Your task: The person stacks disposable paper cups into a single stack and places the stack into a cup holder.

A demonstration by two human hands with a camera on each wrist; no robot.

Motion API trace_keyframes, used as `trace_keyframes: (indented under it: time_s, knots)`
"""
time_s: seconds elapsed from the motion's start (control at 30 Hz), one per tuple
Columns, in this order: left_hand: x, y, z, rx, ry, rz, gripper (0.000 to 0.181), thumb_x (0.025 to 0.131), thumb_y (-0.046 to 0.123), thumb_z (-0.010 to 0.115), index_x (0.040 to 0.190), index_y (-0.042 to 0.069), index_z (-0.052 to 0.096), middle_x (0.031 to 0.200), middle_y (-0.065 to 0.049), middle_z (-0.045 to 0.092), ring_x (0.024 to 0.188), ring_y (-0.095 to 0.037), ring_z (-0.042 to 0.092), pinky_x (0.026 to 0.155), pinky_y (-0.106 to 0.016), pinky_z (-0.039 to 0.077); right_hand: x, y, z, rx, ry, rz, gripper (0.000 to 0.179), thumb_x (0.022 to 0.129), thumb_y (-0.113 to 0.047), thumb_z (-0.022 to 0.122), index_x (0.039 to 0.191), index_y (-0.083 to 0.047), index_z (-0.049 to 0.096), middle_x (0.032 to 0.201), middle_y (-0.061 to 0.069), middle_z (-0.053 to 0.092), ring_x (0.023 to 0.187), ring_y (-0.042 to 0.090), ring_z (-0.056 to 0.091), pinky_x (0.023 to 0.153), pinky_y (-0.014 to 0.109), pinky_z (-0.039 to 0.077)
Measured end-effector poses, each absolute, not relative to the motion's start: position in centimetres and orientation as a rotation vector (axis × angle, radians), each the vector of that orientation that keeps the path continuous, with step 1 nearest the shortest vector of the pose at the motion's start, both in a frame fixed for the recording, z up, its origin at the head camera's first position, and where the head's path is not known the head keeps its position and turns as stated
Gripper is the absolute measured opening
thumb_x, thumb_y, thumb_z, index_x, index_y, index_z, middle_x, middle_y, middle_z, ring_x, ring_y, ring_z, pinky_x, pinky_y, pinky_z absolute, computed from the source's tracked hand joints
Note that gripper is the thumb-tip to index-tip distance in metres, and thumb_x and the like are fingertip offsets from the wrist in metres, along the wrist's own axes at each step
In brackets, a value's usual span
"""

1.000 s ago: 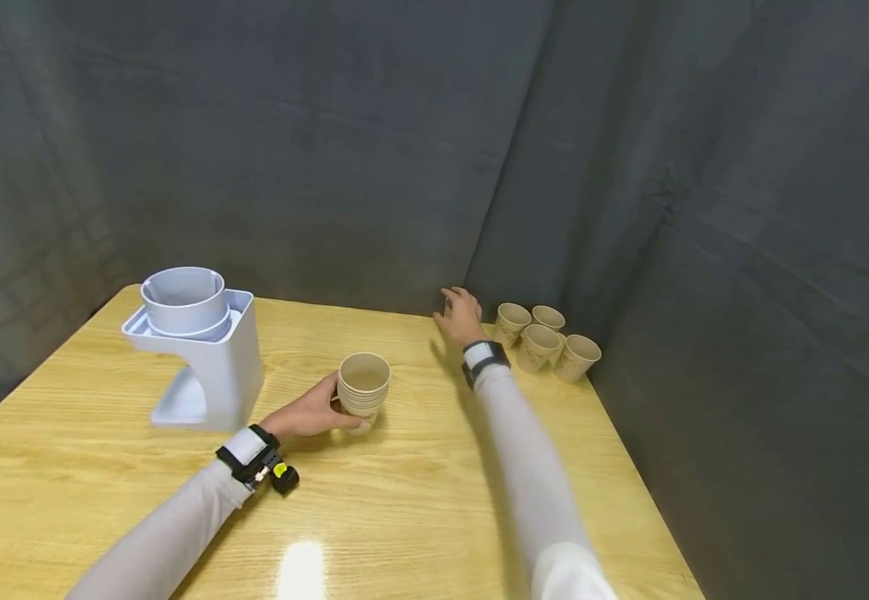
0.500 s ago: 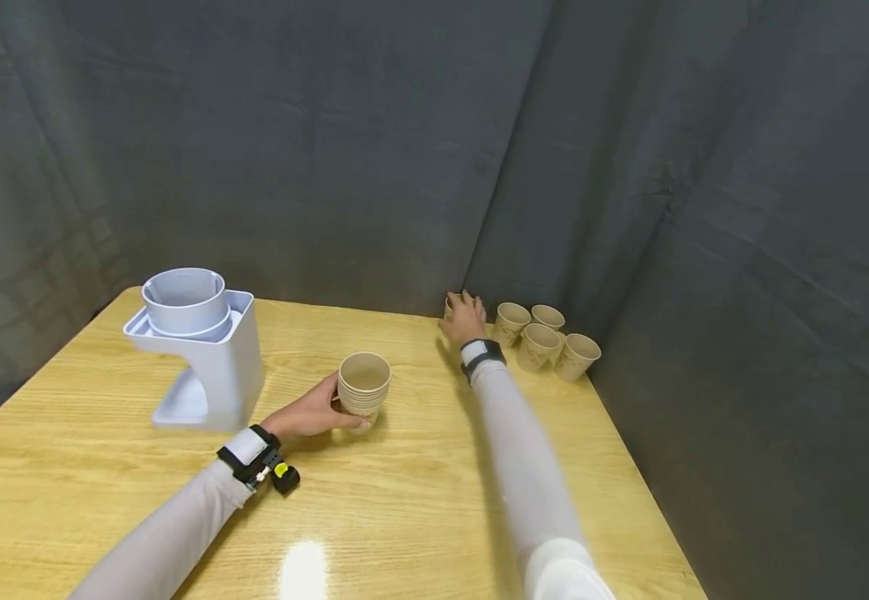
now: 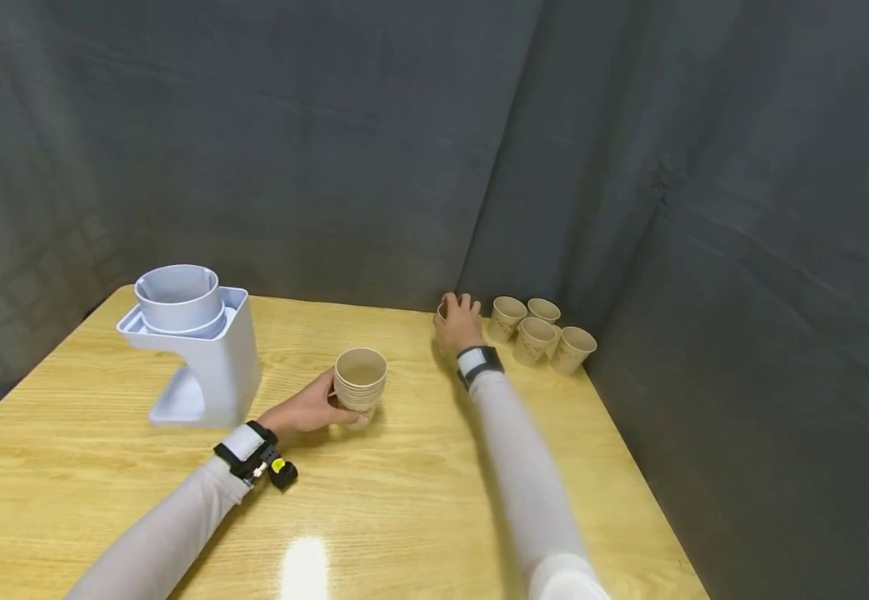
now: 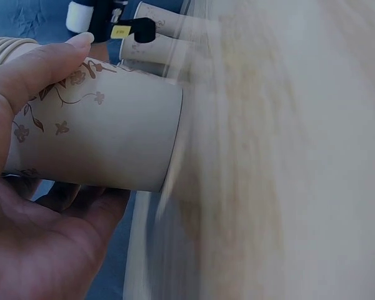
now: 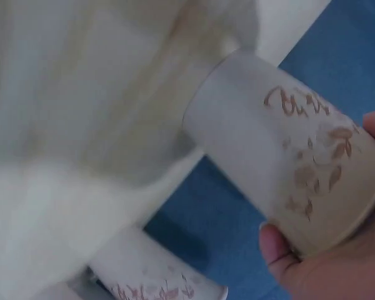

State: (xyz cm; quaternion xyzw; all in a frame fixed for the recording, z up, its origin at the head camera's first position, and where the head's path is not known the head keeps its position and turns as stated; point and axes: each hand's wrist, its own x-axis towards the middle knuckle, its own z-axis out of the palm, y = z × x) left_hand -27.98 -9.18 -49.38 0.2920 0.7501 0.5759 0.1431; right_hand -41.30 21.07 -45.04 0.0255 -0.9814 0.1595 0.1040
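My left hand (image 3: 312, 407) grips a stack of nested tan paper cups (image 3: 360, 379) near the middle of the table, thumb on the near side and fingers behind. In the left wrist view the lowest cup (image 4: 106, 125) shows a brown flower print, its base close over the wood. At the back edge my right hand (image 3: 460, 323) holds a single paper cup (image 5: 287, 150) near its rim, thumb on one side and a fingertip on the other. Most of that cup is hidden behind the hand in the head view.
Several more paper cups (image 3: 535, 340) stand grouped right of my right hand, in the back corner. A white plastic stand (image 3: 235, 367) with a round container (image 3: 179, 302) on top stands at the left. Dark curtains (image 3: 314, 150) border the table (image 3: 404, 500) behind and to the right.
My right hand has come down over the single cup at the back edge, and its fingers have closed around the rim. My left hand keeps its hold on the stack.
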Motion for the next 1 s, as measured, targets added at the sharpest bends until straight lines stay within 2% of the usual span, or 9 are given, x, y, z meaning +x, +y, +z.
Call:
trace_keyframes:
  time_s: [0.13, 0.33, 0.6, 0.77, 0.9, 1.0]
  knots:
    - [-28.2, -9.3, -49.4, 0.847, 2.159, 1.67, 0.089, 0.083, 0.016, 0.086, 0.152, 0.006, 0.031, 0.144, -0.02, 0.048, 0.138, -0.04, 0.043, 0.114, -0.055, 0.035, -39.7, 20.3, -45.1, 0.086, -2.865, 0.538, 0.038, 0.102, -0.03, 0.056, 0.134, -0.013, 0.046, 0.137, 0.021, 0.039, 0.121, 0.041, 0.037, 0.097, 0.051, 0.044]
    - [-28.2, -9.2, -49.2, 0.855, 2.162, 1.672, 0.089, 0.083, 0.015, 0.085, 0.153, 0.006, 0.031, 0.146, -0.02, 0.047, 0.139, -0.04, 0.042, 0.115, -0.057, 0.034, -37.9, 19.6, -45.2, 0.056, -2.823, 0.62, 0.038, 0.099, -0.03, 0.061, 0.129, -0.011, 0.047, 0.131, 0.02, 0.04, 0.119, 0.04, 0.037, 0.102, 0.05, 0.038]
    - [-28.0, -9.0, -49.3, 0.854, 2.166, 1.665, 0.089, 0.083, 0.015, 0.085, 0.153, 0.006, 0.031, 0.145, -0.02, 0.048, 0.138, -0.04, 0.043, 0.114, -0.058, 0.035, -36.0, 19.5, -45.4, 0.052, -2.842, 0.733, 0.042, 0.097, -0.032, 0.062, 0.131, -0.012, 0.047, 0.138, 0.021, 0.038, 0.127, 0.043, 0.033, 0.105, 0.057, 0.038]
    - [-28.0, -8.8, -49.3, 0.86, 2.153, 1.67, 0.089, 0.083, 0.014, 0.085, 0.153, 0.007, 0.031, 0.147, -0.02, 0.046, 0.139, -0.04, 0.042, 0.114, -0.057, 0.034, -35.0, 20.3, -44.6, 0.071, -2.907, 0.82, 0.046, 0.097, -0.031, 0.063, 0.133, -0.01, 0.046, 0.14, 0.023, 0.037, 0.132, 0.045, 0.028, 0.109, 0.059, 0.033]
    - [-27.9, -8.9, -49.3, 0.864, 2.157, 1.664, 0.088, 0.084, 0.014, 0.084, 0.154, 0.007, 0.03, 0.147, -0.02, 0.046, 0.139, -0.041, 0.042, 0.114, -0.057, 0.034, -34.0, 20.6, -43.7, 0.061, -2.975, 0.869, 0.047, 0.096, -0.029, 0.063, 0.135, -0.01, 0.045, 0.135, 0.024, 0.038, 0.129, 0.045, 0.03, 0.106, 0.058, 0.035]
    - [-27.9, -9.0, -49.3, 0.864, 2.161, 1.663, 0.088, 0.085, 0.015, 0.084, 0.154, 0.007, 0.03, 0.147, -0.02, 0.046, 0.139, -0.041, 0.042, 0.114, -0.057, 0.034, -33.3, 20.6, -43.1, 0.028, -3.046, 0.824, 0.048, 0.096, -0.031, 0.062, 0.135, -0.011, 0.043, 0.131, 0.023, 0.039, 0.124, 0.043, 0.034, 0.099, 0.055, 0.043]
